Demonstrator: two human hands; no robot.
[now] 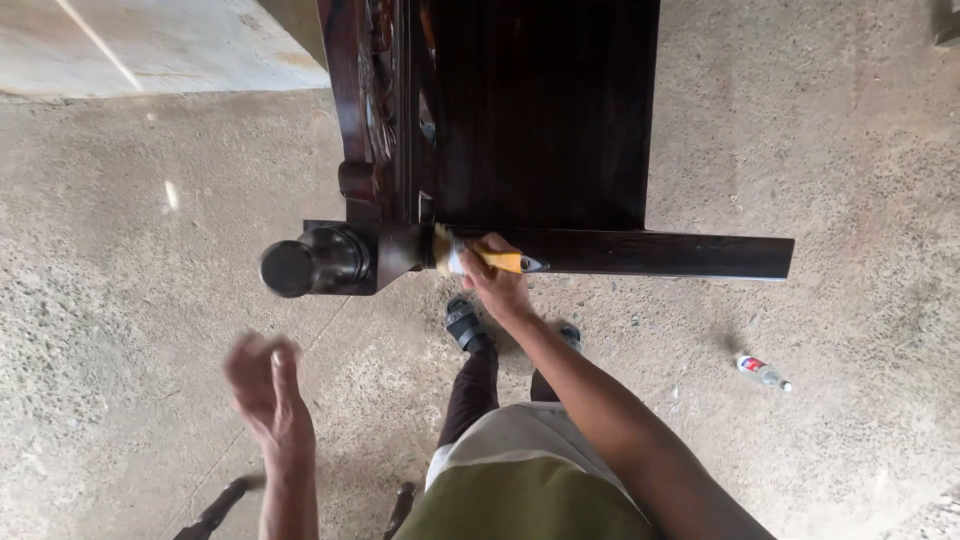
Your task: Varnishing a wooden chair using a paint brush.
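Note:
A dark-stained carved wooden furniture piece (545, 110) stands in front of me, with a turned round post (315, 262) at its left corner and a long rail (660, 253) running right. My right hand (495, 280) grips a yellow-handled paintbrush (475, 260), its bristles pressed against the rail next to the post. My left hand (268, 390) hangs free at the lower left, blurred, fingers loosely apart and holding nothing.
The rough concrete floor (830, 150) surrounds the furniture. A small plastic bottle (762, 372) lies on the floor at right. My sandalled feet (465, 322) stand just below the rail. Dark chair or stool legs (220, 510) show at the bottom left.

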